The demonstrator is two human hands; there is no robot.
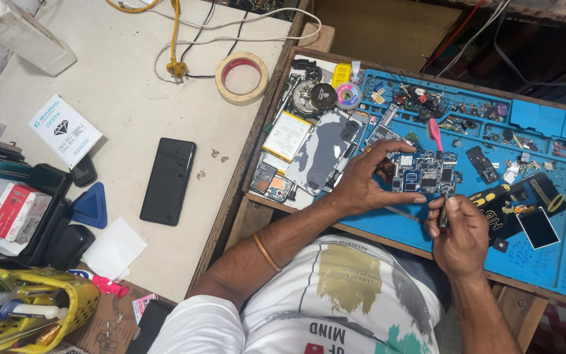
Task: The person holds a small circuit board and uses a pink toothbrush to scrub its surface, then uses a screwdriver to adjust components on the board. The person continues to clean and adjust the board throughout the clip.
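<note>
My left hand (365,180) pinches a blue phone circuit board (425,174) between thumb and fingers, holding it over the blue repair mat (558,262). My right hand (458,233) grips a thin metal tool (446,208), its tip touching the board's lower right edge. A grey phone back cover (322,151) and a battery (287,136) lie just left of my left hand.
A black phone (168,180) lies face down on the white table, with a tape roll (242,77) and cables behind it. A pink brush (435,133), a black-yellow screwdriver (492,196) and many small parts sit on the mat. A yellow basket (27,308) is at lower left.
</note>
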